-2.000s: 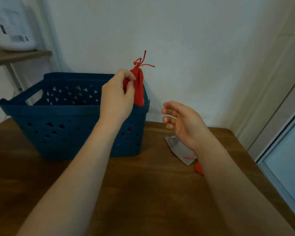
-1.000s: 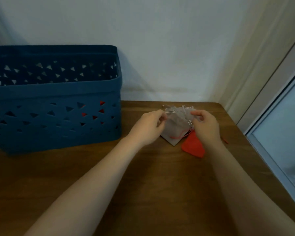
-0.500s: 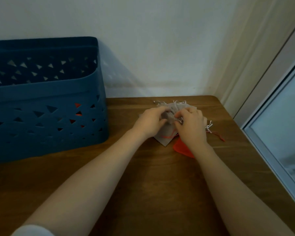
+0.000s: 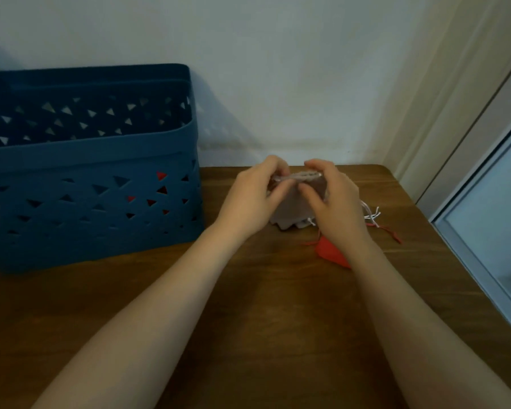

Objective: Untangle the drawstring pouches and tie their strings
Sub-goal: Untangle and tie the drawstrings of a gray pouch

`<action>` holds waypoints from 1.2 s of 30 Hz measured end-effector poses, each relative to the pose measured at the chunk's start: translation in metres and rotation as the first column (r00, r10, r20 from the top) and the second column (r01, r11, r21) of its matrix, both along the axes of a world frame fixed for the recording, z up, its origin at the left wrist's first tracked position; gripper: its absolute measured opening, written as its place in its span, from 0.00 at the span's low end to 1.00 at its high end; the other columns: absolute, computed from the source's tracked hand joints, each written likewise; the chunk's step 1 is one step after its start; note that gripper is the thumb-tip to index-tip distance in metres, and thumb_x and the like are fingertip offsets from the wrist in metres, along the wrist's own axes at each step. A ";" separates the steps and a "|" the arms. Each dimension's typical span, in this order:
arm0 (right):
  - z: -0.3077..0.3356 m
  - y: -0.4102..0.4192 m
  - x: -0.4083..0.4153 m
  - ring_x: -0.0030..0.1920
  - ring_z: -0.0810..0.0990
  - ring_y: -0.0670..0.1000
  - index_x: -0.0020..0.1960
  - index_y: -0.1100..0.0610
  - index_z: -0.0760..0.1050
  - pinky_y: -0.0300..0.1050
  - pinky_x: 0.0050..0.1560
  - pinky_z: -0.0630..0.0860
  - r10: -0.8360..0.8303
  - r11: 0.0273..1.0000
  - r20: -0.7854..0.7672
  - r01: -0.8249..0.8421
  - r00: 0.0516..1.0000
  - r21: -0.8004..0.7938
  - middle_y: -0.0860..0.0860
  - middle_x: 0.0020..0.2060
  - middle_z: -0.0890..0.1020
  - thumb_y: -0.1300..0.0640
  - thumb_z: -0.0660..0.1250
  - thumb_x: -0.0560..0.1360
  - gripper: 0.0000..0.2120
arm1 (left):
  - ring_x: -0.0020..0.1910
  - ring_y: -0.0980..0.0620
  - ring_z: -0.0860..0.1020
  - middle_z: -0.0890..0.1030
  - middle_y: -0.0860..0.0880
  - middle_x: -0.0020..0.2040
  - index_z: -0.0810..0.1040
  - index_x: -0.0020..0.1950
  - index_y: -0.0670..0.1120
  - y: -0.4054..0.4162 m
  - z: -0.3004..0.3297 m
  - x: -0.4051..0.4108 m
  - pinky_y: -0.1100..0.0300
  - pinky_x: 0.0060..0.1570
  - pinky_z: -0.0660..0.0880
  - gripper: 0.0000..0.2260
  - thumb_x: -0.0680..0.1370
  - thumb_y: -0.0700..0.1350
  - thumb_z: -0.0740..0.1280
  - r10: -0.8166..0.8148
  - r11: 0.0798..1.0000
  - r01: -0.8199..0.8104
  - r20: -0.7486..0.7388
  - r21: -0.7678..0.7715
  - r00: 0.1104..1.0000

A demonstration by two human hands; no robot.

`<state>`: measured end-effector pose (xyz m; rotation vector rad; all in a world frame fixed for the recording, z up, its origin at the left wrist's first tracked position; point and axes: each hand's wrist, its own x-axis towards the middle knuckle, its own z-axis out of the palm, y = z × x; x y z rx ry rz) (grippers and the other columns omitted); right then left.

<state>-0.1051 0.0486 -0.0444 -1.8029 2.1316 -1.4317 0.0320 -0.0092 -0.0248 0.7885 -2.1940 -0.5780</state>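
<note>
basket (image 4: 95, 160): dark blue, triangle cut-outs, on the table's left
table (image 4: 263, 320): brown wood
wall (image 4: 278, 69): white

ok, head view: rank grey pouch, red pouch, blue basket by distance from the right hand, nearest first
1. Grey pouch: held in the right hand, left hand on it too.
2. Red pouch: on the table by the right wrist.
3. Blue basket: far left.

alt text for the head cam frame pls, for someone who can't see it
Both hands, left hand and right hand, hold a grey drawstring pouch by its top edge above a wooden table. A red pouch lies by the right wrist, and a blue basket stands to the left.
</note>
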 end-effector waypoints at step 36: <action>0.015 -0.011 -0.004 0.44 0.82 0.46 0.20 0.53 0.73 0.44 0.55 0.75 0.329 0.931 0.944 -0.169 0.008 -0.323 0.48 0.35 0.83 0.51 0.56 0.79 0.29 | 0.24 0.60 0.72 0.74 0.52 0.29 0.77 0.45 0.42 -0.026 -0.016 0.012 0.72 0.20 0.64 0.07 0.77 0.46 0.65 0.588 0.052 0.729 -0.611 0.682 0.529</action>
